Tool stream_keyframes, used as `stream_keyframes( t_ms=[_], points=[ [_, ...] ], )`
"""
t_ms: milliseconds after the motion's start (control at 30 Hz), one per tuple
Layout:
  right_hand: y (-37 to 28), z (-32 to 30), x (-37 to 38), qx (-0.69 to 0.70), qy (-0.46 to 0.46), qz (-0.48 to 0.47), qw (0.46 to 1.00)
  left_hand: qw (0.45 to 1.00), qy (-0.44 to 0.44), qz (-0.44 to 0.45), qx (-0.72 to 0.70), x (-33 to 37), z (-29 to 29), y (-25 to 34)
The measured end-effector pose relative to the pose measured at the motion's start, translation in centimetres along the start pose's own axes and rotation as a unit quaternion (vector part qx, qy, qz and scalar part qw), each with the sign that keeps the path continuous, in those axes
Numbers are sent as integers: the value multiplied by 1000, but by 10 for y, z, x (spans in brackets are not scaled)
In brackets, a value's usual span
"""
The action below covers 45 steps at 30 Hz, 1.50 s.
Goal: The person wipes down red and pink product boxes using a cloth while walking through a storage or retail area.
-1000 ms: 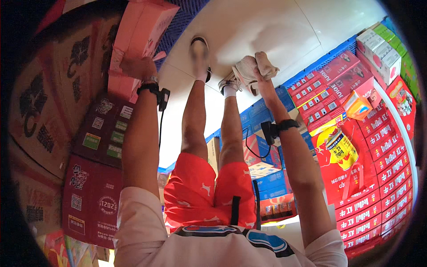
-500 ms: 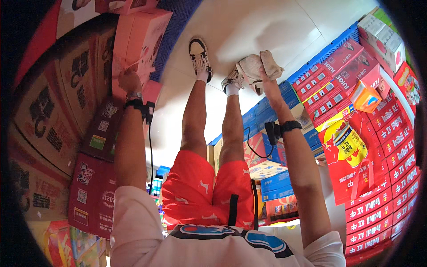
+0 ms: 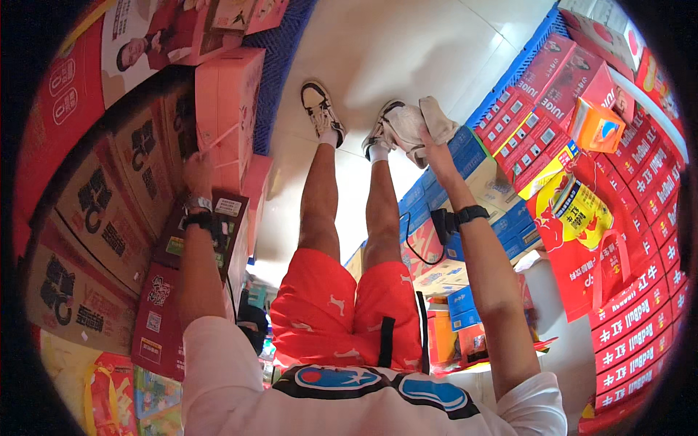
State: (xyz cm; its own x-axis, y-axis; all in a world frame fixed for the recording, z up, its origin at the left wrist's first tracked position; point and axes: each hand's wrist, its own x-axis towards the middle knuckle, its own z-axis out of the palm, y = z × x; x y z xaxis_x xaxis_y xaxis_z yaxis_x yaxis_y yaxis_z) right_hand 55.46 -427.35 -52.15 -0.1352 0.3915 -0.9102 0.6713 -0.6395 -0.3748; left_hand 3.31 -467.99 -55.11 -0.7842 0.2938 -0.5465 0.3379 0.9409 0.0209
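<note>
My left hand (image 3: 197,174) is at a pink box (image 3: 227,94) on the left, fingers curled at its thin pale ribbon handle (image 3: 222,138); the fingertips are partly hidden. In my right hand (image 3: 434,149) is a bunched beige cloth (image 3: 407,125), held out above the floor near my right shoe (image 3: 378,134). Each wrist wears a dark strap with a small black device, and a thin cable hangs from the right one.
Brown cartons (image 3: 94,203) and a dark red carton (image 3: 156,312) stack up on the left. A blue plastic pallet (image 3: 280,73) edges the pale tiled floor (image 3: 356,51). On the right stand blue cartons (image 3: 465,156), red drink cartons (image 3: 632,320), a red gift bag (image 3: 574,276) and an orange packet (image 3: 602,125).
The whole view has shifted, showing more of the left-hand stacks. My left hand stays by the pink box's ribbon; my right hand still holds the cloth, slightly lower in the picture.
</note>
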Motion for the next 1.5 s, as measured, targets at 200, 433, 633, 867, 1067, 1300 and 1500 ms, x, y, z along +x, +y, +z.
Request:
stream_keyframes(
  t_ms=[200, 433, 633, 867, 1067, 1300, 1500],
  points=[
    [28, -13, -8, 55, 38, -84, 994, 998, -43, 41, -4, -56, -55, 50],
    [42, -17, -16, 57, 20, -9, 998, 974, -83, 89, -192, -149, -48, 147],
    [31, -48, -28, 92, 82, -85, 989, 968, -104, 192, -126, -198, -50, 339],
    [-65, -109, -60, 59, 238, -107, 964, 947, -156, 167, -227, -239, -16, 431],
    [-69, -85, -72, -289, 155, -439, 837, 926, -181, 191, -271, -268, -28, 492],
    [-51, -162, -55, -420, 96, -459, 777, 916, -204, 234, -253, -279, -32, 505],
    [-27, -217, 0, -259, 298, -251, 884, 934, -128, 237, -235, -271, -2, 515]
  ],
)
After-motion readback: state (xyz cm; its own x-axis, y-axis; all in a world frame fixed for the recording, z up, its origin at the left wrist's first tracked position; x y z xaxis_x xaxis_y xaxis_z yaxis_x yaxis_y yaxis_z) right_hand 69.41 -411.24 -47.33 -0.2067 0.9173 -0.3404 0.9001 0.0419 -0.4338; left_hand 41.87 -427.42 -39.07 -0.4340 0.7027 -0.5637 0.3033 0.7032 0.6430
